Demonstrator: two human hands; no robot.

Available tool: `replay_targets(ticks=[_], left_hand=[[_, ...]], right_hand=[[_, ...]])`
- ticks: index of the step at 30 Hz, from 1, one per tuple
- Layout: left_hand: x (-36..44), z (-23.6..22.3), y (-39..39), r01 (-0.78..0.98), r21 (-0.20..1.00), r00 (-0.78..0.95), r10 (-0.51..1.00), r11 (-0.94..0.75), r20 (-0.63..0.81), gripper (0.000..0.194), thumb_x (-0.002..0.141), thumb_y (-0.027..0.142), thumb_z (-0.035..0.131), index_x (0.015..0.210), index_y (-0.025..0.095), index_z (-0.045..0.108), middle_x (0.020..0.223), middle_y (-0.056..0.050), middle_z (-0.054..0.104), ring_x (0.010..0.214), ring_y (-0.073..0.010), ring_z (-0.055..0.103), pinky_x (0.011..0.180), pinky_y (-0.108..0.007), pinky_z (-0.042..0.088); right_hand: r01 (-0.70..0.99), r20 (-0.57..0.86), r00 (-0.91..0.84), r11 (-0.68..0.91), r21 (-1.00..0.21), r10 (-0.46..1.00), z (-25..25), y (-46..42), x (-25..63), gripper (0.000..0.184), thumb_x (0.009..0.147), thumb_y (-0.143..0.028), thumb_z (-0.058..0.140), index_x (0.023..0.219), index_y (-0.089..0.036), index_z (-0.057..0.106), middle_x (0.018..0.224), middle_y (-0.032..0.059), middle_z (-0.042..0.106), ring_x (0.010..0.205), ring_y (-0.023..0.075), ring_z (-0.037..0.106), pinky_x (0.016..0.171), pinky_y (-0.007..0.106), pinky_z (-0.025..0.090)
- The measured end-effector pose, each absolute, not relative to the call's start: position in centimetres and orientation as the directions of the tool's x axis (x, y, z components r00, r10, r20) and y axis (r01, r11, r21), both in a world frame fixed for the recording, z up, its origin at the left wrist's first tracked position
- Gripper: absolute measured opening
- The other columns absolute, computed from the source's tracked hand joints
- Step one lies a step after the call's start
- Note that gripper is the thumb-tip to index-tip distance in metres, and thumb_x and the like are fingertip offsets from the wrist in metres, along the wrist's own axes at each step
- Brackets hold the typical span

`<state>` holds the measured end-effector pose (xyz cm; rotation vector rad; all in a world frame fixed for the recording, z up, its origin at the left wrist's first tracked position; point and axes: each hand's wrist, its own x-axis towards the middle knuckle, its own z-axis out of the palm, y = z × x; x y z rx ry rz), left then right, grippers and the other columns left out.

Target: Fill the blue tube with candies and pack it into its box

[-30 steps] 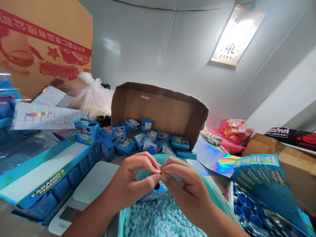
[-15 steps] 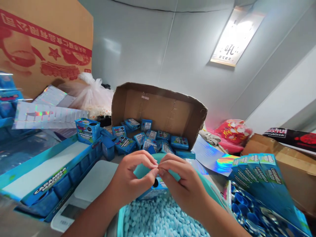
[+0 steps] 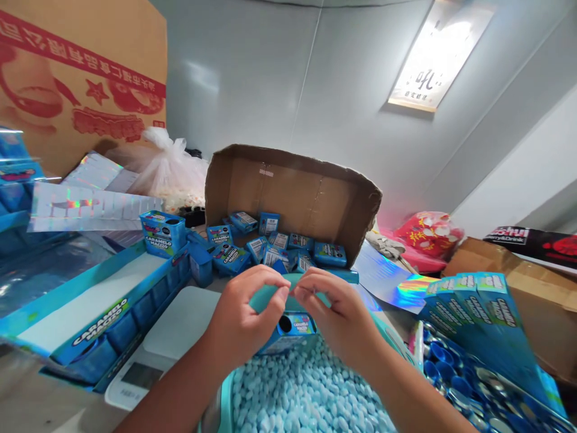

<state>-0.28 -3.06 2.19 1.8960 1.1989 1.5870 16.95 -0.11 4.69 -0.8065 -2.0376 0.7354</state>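
Note:
Both hands hover above a teal tub of light blue candies. My left hand is closed in a pinch, thumb against index finger. Facing it, my right hand is also pinched, with a narrow gap between the two sets of fingertips. Whatever they hold, if anything, is too small to make out. Below and between them a blue printed candy box with a dark round hole on top sits on the candies, partly hidden by my left hand.
Left are a long display tray with one small box at its far end, and a white scale. Behind, a cardboard box holds several blue boxes. Right stand flat blue cartons and a container of shiny blue caps.
My fingertips, which met before, have drawn slightly apart. More of the blue box beneath them shows. The view has shifted a little.

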Motion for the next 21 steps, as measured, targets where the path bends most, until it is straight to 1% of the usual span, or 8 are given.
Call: replay_targets(ticks=[2, 5, 9, 12, 14, 17, 18, 21], left_hand=[[-0.2, 1.9, -2.9, 0.396, 0.784, -0.046, 0.842, -0.479, 0.538, 0.012, 0.090, 0.025, 0.058, 0.095, 0.021, 0.069, 0.098, -0.002, 0.070, 0.093, -0.0174, 0.065, 0.077, -0.026, 0.051], [-0.2, 1.4, -2.6, 0.404, 0.839, -0.080, 0.899, -0.365, 0.430, 0.024, 0.090, 0.030, 0.058, 0.111, 0.022, 0.066, 0.109, -0.004, 0.069, 0.098, -0.0207, 0.065, 0.069, -0.025, 0.052], [-0.2, 0.8, -2.1, 0.383, 0.879, -0.100, 0.933, -0.285, 0.346, 0.033, 0.090, 0.030, 0.058, 0.121, 0.019, 0.062, 0.112, -0.007, 0.067, 0.098, -0.0212, 0.065, 0.066, -0.026, 0.052], [-0.2, 0.6, -1.8, 0.356, 0.906, -0.112, 0.952, -0.230, 0.286, 0.038, 0.089, 0.030, 0.059, 0.126, 0.019, 0.059, 0.115, -0.008, 0.066, 0.103, -0.0215, 0.064, 0.064, -0.026, 0.051], [-0.2, 0.4, -1.5, 0.339, 0.914, -0.106, 0.957, -0.220, 0.270, 0.040, 0.088, 0.028, 0.059, 0.128, 0.019, 0.058, 0.116, -0.008, 0.065, 0.105, -0.0214, 0.063, 0.069, -0.027, 0.051], [-0.1, 0.3, -1.3, 0.332, 0.921, -0.100, 0.963, -0.204, 0.250, 0.041, 0.089, 0.026, 0.058, 0.129, 0.018, 0.057, 0.117, -0.009, 0.064, 0.105, -0.0209, 0.063, 0.073, -0.028, 0.051], [0.0, 0.4, -1.4, 0.329, 0.923, -0.104, 0.964, -0.198, 0.244, 0.041, 0.089, 0.026, 0.058, 0.129, 0.018, 0.056, 0.117, -0.009, 0.064, 0.104, -0.0208, 0.063, 0.073, -0.029, 0.051], [0.2, 1.1, -2.3, 0.312, 0.931, -0.128, 0.962, -0.191, 0.240, 0.041, 0.089, 0.025, 0.059, 0.129, 0.018, 0.057, 0.115, -0.008, 0.065, 0.102, -0.0202, 0.063, 0.081, -0.031, 0.052]], right_hand=[[0.338, 0.457, -0.455, 0.623, -0.706, 0.765, 4.5, 0.4, 17.2, 0.021, 0.092, -0.018, 0.056, 0.072, -0.019, 0.061, 0.072, -0.0008, 0.058, 0.068, 0.0138, 0.052, 0.061, 0.026, 0.040], [0.419, 0.402, -0.475, 0.603, -0.679, 0.783, 4.2, 0.9, 17.5, 0.023, 0.094, -0.020, 0.054, 0.073, -0.019, 0.063, 0.073, -0.0008, 0.057, 0.071, 0.0144, 0.053, 0.063, 0.027, 0.040], [0.462, 0.273, -0.581, 0.586, -0.665, 0.767, 4.3, 0.7, 17.6, 0.017, 0.096, -0.019, 0.054, 0.088, -0.020, 0.069, 0.085, 0.0011, 0.061, 0.079, 0.0155, 0.056, 0.068, 0.028, 0.043], [0.497, 0.149, -0.676, 0.596, -0.630, 0.722, 4.5, 0.3, 17.6, 0.007, 0.093, -0.026, 0.064, 0.095, -0.020, 0.069, 0.095, 0.0035, 0.062, 0.082, 0.0172, 0.058, 0.068, 0.029, 0.046], [0.517, 0.094, -0.712, 0.610, -0.600, 0.696, 4.3, 0.1, 17.6, 0.019, 0.086, -0.031, 0.074, 0.100, -0.020, 0.069, 0.099, 0.0051, 0.063, 0.082, 0.0191, 0.059, 0.068, 0.030, 0.048], [0.526, 0.083, -0.740, 0.652, -0.546, 0.667, 3.6, 0.0, 18.0, 0.036, 0.072, -0.029, 0.085, 0.103, -0.020, 0.070, 0.099, 0.0066, 0.064, 0.086, 0.0235, 0.061, 0.072, 0.033, 0.051], [0.528, 0.092, -0.743, 0.664, -0.529, 0.663, 3.3, 0.0, 18.1, 0.039, 0.069, -0.027, 0.086, 0.104, -0.021, 0.071, 0.099, 0.0070, 0.065, 0.087, 0.0248, 0.062, 0.073, 0.033, 0.052], [0.526, 0.155, -0.730, 0.692, -0.494, 0.665, 2.5, -0.2, 18.0, 0.050, 0.068, -0.025, 0.082, 0.116, -0.021, 0.068, 0.106, 0.0091, 0.066, 0.090, 0.0269, 0.065, 0.078, 0.035, 0.055]])
